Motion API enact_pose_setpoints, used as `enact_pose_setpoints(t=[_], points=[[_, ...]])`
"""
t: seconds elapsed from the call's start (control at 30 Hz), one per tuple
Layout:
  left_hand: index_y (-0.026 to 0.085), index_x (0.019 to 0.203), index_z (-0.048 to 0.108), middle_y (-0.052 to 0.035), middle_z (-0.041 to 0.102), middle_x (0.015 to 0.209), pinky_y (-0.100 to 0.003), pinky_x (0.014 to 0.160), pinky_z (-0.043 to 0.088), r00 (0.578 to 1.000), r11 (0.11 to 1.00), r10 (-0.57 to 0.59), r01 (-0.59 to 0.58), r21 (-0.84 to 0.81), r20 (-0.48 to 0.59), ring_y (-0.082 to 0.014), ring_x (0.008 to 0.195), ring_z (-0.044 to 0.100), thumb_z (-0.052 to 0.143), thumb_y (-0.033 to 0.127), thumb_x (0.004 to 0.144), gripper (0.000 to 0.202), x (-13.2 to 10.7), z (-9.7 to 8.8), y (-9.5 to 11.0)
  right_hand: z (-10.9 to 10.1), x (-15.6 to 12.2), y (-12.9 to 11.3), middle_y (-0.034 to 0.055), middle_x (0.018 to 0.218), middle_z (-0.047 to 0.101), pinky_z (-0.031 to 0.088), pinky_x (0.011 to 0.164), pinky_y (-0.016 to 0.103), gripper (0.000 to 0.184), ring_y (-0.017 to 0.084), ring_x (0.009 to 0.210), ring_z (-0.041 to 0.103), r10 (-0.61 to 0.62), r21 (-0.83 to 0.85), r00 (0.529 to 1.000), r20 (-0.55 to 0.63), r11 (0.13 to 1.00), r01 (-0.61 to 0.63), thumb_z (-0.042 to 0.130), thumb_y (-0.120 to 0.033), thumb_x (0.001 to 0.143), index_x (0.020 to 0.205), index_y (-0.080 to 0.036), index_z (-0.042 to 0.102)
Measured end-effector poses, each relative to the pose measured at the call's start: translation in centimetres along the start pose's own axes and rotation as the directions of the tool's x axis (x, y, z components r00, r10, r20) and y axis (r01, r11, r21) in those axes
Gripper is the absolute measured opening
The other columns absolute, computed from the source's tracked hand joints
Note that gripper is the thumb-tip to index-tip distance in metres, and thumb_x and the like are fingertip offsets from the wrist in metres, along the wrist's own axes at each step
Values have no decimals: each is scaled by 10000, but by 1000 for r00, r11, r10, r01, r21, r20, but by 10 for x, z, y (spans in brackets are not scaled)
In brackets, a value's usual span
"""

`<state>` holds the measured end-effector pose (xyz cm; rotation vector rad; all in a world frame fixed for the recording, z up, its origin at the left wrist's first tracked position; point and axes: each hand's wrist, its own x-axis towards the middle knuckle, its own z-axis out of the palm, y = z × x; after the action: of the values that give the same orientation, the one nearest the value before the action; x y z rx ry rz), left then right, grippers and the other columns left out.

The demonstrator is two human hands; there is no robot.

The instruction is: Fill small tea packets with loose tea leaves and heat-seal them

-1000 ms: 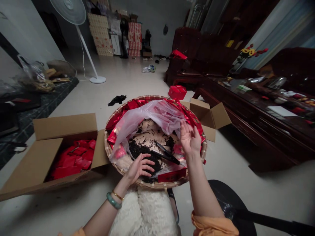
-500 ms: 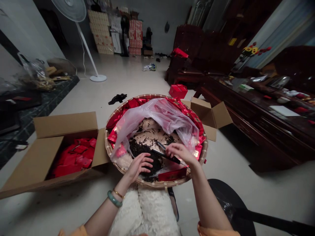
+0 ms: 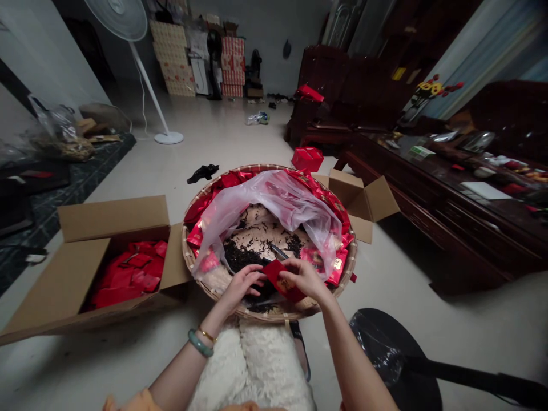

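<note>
My right hand (image 3: 303, 278) is closed on a small red packet (image 3: 285, 281) above the near part of a round woven basket (image 3: 185, 260). My left hand (image 3: 245, 286) has its fingers apart and loosely bent at the packet's left edge; whether they touch it I cannot tell. A clear plastic bag (image 3: 274, 191) lies open in the basket, with dark, twisted tea leaves (image 3: 242, 254) spread inside. Behind the packet lie dark tongs (image 3: 279, 252), partly covered. Red foil packets (image 3: 338, 265) line the basket under and around the bag.
An open cardboard box (image 3: 81, 274) of red packets (image 3: 132, 274) stands left of the basket. Another open box (image 3: 381, 200) is behind it on the right, near a dark wooden table (image 3: 449, 200). A black round base (image 3: 398, 354) with a pole lies close at right.
My right hand has picked up the red packet from the basket's near right side and brought it left over the tongs. My left hand has shifted slightly, its fingers now at the packet.
</note>
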<state>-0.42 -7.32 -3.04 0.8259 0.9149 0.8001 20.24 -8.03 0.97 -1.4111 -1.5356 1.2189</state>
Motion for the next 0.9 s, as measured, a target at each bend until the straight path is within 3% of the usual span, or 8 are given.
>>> enact_pose_setpoints(t=[0.13, 0.23, 0.37, 0.53, 0.63, 0.73, 0.9], points=[[127, 1117, 567, -113, 686, 985, -206, 527, 474, 998, 998, 28, -31, 54, 62, -180, 784, 637, 733, 353, 688, 513, 0, 1, -3, 28, 16, 4, 51, 891, 701, 486, 775, 320, 263, 196, 819, 635, 17, 291, 992, -125, 956, 21, 694, -360, 667, 863, -187, 664], [119, 1069, 602, -93, 705, 932, -225, 596, 488, 998, 998, 53, -55, 45, 31, -181, 775, 646, 765, 307, 653, 485, 1, 0, -5, 45, 20, 11, 47, 875, 709, 494, 774, 327, 323, 194, 803, 640, 53, 382, 991, -125, 924, -1, 714, -415, 640, 865, -188, 663], [113, 1048, 618, -83, 712, 889, -245, 647, 493, 997, 996, 77, -78, 40, 31, -174, 746, 648, 761, 309, 660, 458, 4, -1, -8, 49, 13, 15, 42, 890, 712, 498, 712, 306, 389, 186, 780, 638, 84, 381, 996, -21, 922, -69, 733, -433, 627, 913, -176, 671], [109, 1011, 628, -51, 699, 769, -196, 513, 457, 997, 995, 64, -67, 74, 45, -138, 616, 619, 751, 337, 675, 424, 5, -2, -10, 47, 6, 15, 30, 793, 702, 469, 584, 257, 426, 156, 659, 610, 161, 395, 987, -6, 907, -145, 762, -448, 589, 888, -157, 675], [109, 960, 631, -33, 671, 702, -183, 437, 450, 999, 997, 45, -45, 56, -1, -120, 548, 594, 719, 381, 705, 384, 4, -1, -8, 49, 4, 17, 26, 787, 689, 461, 569, 239, 405, 144, 658, 598, 174, 406, 985, -18, 901, -151, 741, -457, 624, 881, -152, 670], [117, 977, 604, -55, 678, 785, -217, 484, 525, 996, 999, 35, -36, -5, -86, -140, 624, 631, 725, 367, 703, 390, 3, -1, -5, 52, -1, 20, 15, 836, 681, 480, 607, 236, 397, 135, 693, 599, 142, 387, 989, 49, 910, -150, 752, -413, 625, 917, -159, 660], [130, 1002, 558, -69, 683, 856, -242, 518, 564, 984, 997, 34, -44, -57, -175, -157, 688, 656, 766, 305, 666, 432, 4, -1, -4, 54, -8, 31, -40, 627, 590, 402, 399, 200, 424, 84, 464, 489, 253, 353, 963, 91, 896, -269, 752, -446, 604, 863, -137, 623]])
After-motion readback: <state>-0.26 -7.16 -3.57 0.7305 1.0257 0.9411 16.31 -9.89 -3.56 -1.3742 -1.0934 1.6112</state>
